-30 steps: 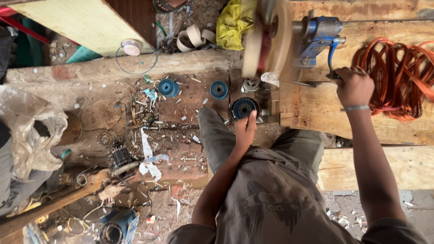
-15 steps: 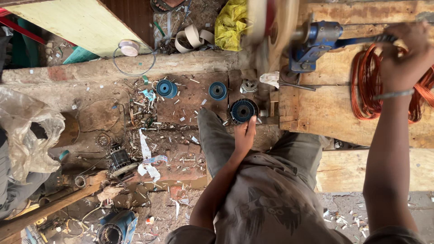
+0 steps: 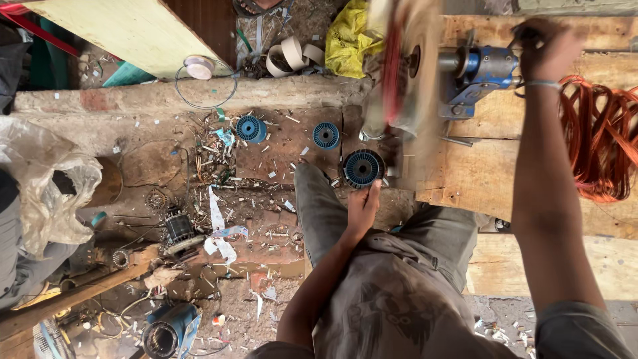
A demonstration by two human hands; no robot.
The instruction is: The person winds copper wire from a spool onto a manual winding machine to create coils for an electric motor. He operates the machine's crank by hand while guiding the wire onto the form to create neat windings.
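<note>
Crank handle (image 3: 531, 33) of a blue winding machine (image 3: 482, 73), up at the top right over the wooden table (image 3: 492, 173), wrapped by the right hand (image 3: 548, 50) with fingers closed around it. Blurred disc (image 3: 412, 66) spinning on the machine's shaft, just left of the blue body. Blue round stator core (image 3: 363, 167) lower down, at the table's left edge above the knee, steadied by the left hand (image 3: 362, 209) with fingers spread and fingertips touching its lower rim. Two smaller blue cores (image 3: 325, 135) and (image 3: 250, 128) lying on the littered floor (image 3: 166, 166) to the left. Orange copper wire coil (image 3: 598, 146) heaped on the table at far right. Yellow bag (image 3: 345, 40) behind the disc. Motor rotor (image 3: 178, 229) among scraps farther left.
</note>
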